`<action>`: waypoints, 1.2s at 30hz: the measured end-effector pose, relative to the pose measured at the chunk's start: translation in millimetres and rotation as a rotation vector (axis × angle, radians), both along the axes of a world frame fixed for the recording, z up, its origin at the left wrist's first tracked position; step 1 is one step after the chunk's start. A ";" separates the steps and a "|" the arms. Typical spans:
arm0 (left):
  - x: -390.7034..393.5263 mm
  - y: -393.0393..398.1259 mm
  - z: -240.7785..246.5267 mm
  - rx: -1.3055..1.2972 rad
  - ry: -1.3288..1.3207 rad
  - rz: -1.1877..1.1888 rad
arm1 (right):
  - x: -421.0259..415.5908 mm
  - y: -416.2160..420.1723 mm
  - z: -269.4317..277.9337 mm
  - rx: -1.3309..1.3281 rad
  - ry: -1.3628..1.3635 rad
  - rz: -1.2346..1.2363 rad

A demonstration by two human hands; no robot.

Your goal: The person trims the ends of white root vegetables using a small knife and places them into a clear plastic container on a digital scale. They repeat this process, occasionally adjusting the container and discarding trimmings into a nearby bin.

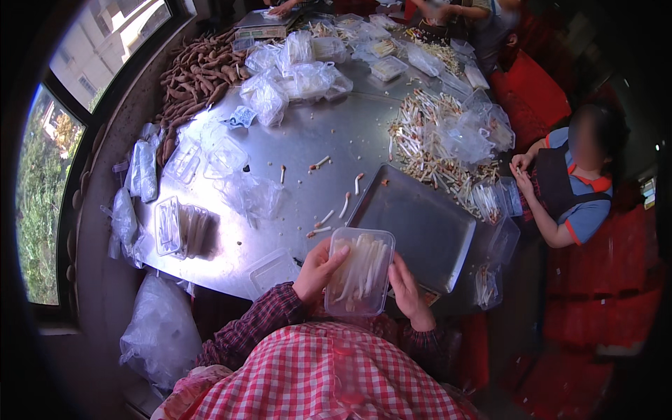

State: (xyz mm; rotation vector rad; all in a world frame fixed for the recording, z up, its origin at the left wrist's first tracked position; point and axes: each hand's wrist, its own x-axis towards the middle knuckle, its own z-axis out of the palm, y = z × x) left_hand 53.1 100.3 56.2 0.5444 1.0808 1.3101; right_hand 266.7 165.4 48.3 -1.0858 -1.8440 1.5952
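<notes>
A clear plastic container [359, 273] with long whitish stalks in it is held over the near edge of the metal table [315, 194]. My left hand [321, 266] grips its left side, the thumb lying over the rim. At its right side, my right hand [409, 294] rests with the fingers along the wall. Just beyond is a dark metal tray [415, 226], with a small brown scrap near its far corner. Several loose white stalks with brown ends [345, 205] are scattered left of the tray. An empty clear container [273, 273] lies left of my left hand.
Stacked clear containers [181, 228] stand at the left. Brown roots [197, 76] are heaped at the far left, near filled plastic bags [299, 79]. A large pile of stalks [425, 136] covers the right side. A co-worker [572, 178] sits there; others are at the far end.
</notes>
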 end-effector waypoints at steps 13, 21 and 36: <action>11.8 -8.8 -5.7 -0.051 0.028 -0.157 | -36.5 16.7 7.3 0.196 -0.033 -0.329; 12.6 6.0 -8.8 0.022 0.041 -0.084 | -39.8 15.6 8.6 0.243 -0.077 -0.311; 20.3 -31.3 -18.7 0.019 0.143 -0.281 | -27.6 13.4 -16.1 0.235 -0.124 -0.410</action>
